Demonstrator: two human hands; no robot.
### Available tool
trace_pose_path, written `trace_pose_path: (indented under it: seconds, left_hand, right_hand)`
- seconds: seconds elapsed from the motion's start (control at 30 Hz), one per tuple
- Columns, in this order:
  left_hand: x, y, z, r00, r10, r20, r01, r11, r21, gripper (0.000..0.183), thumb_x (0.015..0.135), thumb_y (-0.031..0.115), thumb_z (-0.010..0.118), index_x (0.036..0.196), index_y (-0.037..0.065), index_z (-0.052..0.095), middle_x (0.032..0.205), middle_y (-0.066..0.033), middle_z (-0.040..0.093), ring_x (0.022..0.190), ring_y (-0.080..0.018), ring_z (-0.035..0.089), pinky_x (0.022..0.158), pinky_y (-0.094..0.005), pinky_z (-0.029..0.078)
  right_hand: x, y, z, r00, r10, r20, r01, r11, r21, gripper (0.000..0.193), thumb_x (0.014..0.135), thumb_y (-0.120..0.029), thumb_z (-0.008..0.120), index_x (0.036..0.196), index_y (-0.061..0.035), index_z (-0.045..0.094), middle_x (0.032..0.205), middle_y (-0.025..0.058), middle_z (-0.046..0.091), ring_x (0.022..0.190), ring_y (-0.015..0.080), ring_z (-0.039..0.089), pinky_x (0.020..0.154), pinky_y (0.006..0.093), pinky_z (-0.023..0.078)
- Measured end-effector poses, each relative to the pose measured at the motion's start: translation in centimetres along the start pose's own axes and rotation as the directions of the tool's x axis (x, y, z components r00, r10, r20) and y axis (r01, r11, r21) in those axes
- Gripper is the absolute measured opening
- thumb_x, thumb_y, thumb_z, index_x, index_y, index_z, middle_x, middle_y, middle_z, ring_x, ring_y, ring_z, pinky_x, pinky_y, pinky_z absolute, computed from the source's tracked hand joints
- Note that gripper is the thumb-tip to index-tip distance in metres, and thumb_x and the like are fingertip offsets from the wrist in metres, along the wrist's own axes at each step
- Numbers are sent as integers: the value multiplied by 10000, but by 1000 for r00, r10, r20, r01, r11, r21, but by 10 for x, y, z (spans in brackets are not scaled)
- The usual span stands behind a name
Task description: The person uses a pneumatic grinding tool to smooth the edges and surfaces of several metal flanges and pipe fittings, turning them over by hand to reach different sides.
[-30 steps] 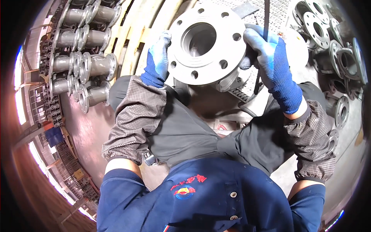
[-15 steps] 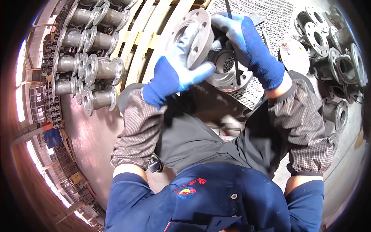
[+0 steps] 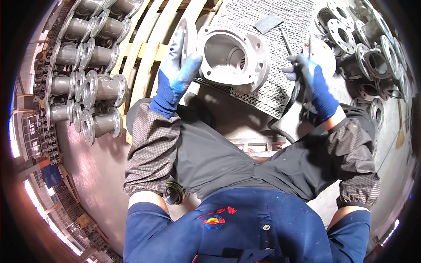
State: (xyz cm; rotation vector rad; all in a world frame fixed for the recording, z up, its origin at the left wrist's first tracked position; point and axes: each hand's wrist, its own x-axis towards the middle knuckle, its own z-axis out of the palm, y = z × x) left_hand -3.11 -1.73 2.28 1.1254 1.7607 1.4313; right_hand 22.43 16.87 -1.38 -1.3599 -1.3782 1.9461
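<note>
A grey flanged metal casting (image 3: 258,81) with a wide round opening lies on its side on a metal grating. My left hand (image 3: 173,72), in a blue-and-white glove, grips its left flange (image 3: 189,41); the fingers lie along the outer face and the thumb crosses the lower rim. Right of the casting and apart from it, my right hand (image 3: 310,74), gloved alike, is closed round a thin dark rod (image 3: 310,43) that sticks up past the fingers. The rod's lower part is hard to make out.
Beneath the casting is the grating (image 3: 272,103), with a dark flat block (image 3: 268,23) on it and a black hose (image 3: 294,94) alongside. A wooden pallet (image 3: 142,52) and rows of flanged castings (image 3: 105,87) stand left. More castings (image 3: 341,37) are piled right.
The casting has turned and now rests lower on the grating, its wide opening facing me. My right hand has moved right with the rod, away from the casting. My left hand has shifted slightly left.
</note>
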Motion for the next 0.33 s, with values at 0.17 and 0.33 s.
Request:
trace_pose_path:
  seconds: [0.17,0.33]
  left_hand:
    - [0,-11,18,989,24,-146,-33,998,-56,533,919,169,524,1379,-32,344,1217,-103,503,1035,-159,533,905,-291,439]
    - [-15,-17,3,981,-150,-125,98,932,-349,550,939,307,488,1356,-27,359,1168,-152,552,953,-216,590,826,-332,495]
  right_hand:
    - [36,74,1,993,53,102,-50,998,-31,395,926,-264,365,1066,42,571,847,140,664,701,163,613,637,245,473]
    - [47,96,38,966,-119,228,176,953,-246,338,940,-284,446,1153,-45,555,903,87,625,748,111,567,658,257,462]
